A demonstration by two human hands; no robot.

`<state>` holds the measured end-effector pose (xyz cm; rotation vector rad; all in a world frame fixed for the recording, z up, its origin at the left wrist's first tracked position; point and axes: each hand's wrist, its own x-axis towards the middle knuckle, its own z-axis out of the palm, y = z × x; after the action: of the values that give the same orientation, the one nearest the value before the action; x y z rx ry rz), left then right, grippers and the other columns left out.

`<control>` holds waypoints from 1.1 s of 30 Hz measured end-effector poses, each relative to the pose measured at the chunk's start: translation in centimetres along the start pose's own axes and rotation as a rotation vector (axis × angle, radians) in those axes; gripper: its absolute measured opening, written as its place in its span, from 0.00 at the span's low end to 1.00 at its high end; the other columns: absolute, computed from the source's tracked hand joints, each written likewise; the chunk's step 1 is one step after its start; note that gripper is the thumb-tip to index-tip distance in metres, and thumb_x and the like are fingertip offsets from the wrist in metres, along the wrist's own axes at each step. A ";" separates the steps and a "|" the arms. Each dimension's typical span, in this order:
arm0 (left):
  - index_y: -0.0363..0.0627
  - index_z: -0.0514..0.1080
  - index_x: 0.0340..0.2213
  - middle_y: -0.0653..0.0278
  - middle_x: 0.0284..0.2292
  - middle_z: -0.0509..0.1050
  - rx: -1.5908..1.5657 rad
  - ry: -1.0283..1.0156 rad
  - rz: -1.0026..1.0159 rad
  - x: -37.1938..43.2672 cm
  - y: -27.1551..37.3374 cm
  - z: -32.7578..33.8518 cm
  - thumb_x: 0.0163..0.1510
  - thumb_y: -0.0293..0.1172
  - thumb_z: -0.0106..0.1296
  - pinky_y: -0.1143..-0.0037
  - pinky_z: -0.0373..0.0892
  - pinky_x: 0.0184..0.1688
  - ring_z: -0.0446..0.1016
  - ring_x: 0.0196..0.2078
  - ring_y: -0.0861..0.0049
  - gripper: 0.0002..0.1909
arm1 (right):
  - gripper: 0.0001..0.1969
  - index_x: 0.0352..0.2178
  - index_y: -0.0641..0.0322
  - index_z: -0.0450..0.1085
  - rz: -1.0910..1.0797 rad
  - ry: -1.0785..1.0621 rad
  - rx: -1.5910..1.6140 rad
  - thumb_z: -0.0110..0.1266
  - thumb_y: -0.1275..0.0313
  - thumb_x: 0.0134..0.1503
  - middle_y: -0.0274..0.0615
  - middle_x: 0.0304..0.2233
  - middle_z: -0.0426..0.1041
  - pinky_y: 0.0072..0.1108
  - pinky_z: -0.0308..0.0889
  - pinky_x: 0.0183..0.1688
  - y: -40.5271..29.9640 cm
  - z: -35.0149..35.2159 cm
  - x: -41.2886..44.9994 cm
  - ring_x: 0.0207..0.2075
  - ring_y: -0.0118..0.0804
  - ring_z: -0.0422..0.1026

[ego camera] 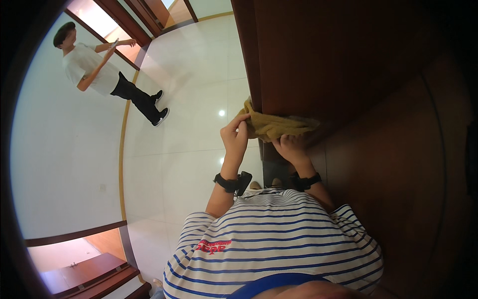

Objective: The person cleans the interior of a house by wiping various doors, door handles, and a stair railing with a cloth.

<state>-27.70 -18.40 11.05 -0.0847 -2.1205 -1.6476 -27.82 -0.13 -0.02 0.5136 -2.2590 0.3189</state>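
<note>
A mustard-yellow cloth [278,125] is wrapped across the vertical edge of a dark brown wooden door [298,67], with part of it on the broad face. My left hand [235,138] pinches the cloth on the edge's left side, its forefinger stretched along the fabric. On the other side, the curled fingers of my right hand [292,148] grip the cloth's lower border against the wood. Folds of fabric hide some fingertips. Each wrist wears a black strap; the left one [233,183] carries a small black block.
A person [93,71] in a white shirt stands by the white wall [71,149] at left, holding a phone-like object. Pale glossy tiles [190,123] cover the corridor floor. A doorway with a brown door [86,273] is at lower left. Dark wood panelling [384,160] fills the right.
</note>
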 end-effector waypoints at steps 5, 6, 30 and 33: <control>0.35 0.73 0.34 0.51 0.26 0.76 0.285 -0.111 -0.119 -0.5 -2.7 1.0 0.49 0.27 0.43 0.74 0.69 0.33 0.76 0.29 0.67 0.13 | 0.23 0.44 0.55 0.66 -0.056 -0.077 0.026 0.57 0.63 0.45 0.43 0.45 0.66 0.40 0.57 0.50 -1.3 0.0 0.2 0.47 0.45 0.62; 0.36 0.72 0.36 0.47 0.28 0.75 0.366 -0.196 -0.197 -0.5 -2.3 0.8 0.49 0.28 0.43 0.72 0.69 0.35 0.76 0.32 0.60 0.14 | 0.22 0.42 0.57 0.66 -0.088 -0.091 0.027 0.56 0.63 0.45 0.45 0.43 0.67 0.42 0.57 0.51 -1.6 -0.3 0.5 0.46 0.48 0.64; 0.29 0.49 0.56 0.43 0.52 0.62 -0.210 -0.270 0.887 6.8 11.7 7.5 0.46 0.29 0.58 0.73 0.60 0.53 0.63 0.55 0.60 0.41 | 0.44 0.60 0.69 0.30 0.201 0.537 0.698 0.52 0.77 0.50 0.56 0.61 0.40 0.32 0.44 0.61 3.9 -16.3 12.8 0.61 0.47 0.46; 0.29 0.36 0.58 0.40 0.49 0.61 -0.156 -0.195 1.003 7.8 14.1 10.3 0.43 0.35 0.62 0.69 0.61 0.50 0.64 0.50 0.51 0.54 | 0.45 0.59 0.71 0.28 0.145 0.621 0.629 0.51 0.76 0.49 0.59 0.60 0.41 0.33 0.45 0.60 4.1 -18.6 16.8 0.60 0.47 0.47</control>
<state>-33.46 -6.51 24.92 -1.1787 -1.5882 -1.1736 -28.00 6.21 24.62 0.4756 -1.5633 1.1168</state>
